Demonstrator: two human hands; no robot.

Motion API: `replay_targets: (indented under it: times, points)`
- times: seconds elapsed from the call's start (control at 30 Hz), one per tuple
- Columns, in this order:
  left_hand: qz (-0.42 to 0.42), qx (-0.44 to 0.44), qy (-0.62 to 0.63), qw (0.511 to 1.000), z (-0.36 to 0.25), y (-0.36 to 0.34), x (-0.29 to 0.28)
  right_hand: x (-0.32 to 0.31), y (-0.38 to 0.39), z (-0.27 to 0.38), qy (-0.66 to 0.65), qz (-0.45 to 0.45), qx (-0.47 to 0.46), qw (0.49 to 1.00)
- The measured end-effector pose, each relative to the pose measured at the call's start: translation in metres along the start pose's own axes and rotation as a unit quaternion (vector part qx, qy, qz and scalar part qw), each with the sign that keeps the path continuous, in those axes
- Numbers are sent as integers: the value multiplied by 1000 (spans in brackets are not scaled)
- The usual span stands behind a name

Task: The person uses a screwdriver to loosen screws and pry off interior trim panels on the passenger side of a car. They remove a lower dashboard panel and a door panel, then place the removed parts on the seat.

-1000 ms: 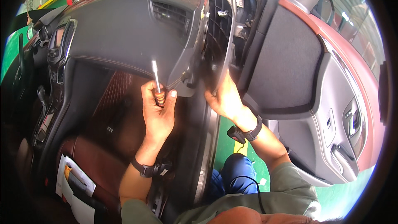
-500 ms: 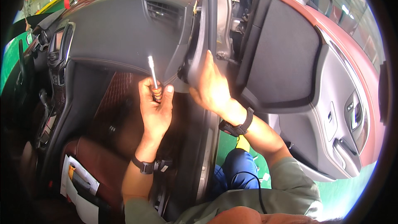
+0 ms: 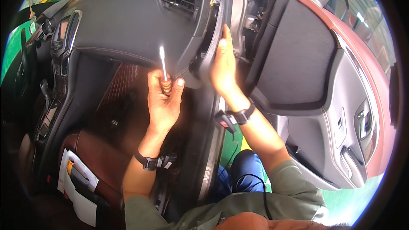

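My left hand point(image 3: 164, 106) is wrapped round a screwdriver point(image 3: 163, 67) with a ribbed handle and a metal shaft pointing up, below the glove-box side of the dashboard point(image 3: 123, 25). My right hand point(image 3: 223, 68) lies flat along the narrow end panel point(image 3: 217, 24) at the dashboard's door end, fingers stretched upward against it. The panel sits close against the dashboard; whether it is fully seated I cannot tell. An air vent point(image 3: 177, 3) is just left of the panel's upper part.
The open door point(image 3: 304, 59) with grey and maroon trim fills the right. Below are the door sill point(image 3: 206, 162) and green floor point(image 3: 230, 149). A maroon seat point(image 3: 115, 162) carries papers point(image 3: 83, 206). The centre console point(image 3: 59, 93) and steering wheel point(image 3: 23, 51) are at left.
The end panel has swung in against the dashboard, hiding its ribbed back. My right hand has gone from gripping its edge to lying flat on it, higher up. The screwdriver stays in my left hand.
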State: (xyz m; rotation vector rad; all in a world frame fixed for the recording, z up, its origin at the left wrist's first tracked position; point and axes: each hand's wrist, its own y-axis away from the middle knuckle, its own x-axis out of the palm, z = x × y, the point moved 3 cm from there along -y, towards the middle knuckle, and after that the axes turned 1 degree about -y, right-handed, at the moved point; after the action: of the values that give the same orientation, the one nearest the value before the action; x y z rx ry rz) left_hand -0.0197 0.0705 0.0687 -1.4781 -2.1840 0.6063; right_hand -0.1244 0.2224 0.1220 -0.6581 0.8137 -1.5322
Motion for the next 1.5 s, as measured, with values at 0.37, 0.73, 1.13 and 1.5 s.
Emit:
replay_targets:
  times: [0.37,0.73,1.13,1.5]
  points:
    - [-111,63,-272,954,-44,-4,15,19,-4,-17,-10,-34,-65,997]
    - [-152,98,-458,870,-61,-21,18,-43,55,-106,-154,-72,159,972]
    - [-121,136,-292,939,-48,-20,15,16,22,-136,-143,-188,100,967]
    - [-85,175,-218,956,-48,-24,13,10,34,-176,-334,-269,191,883]
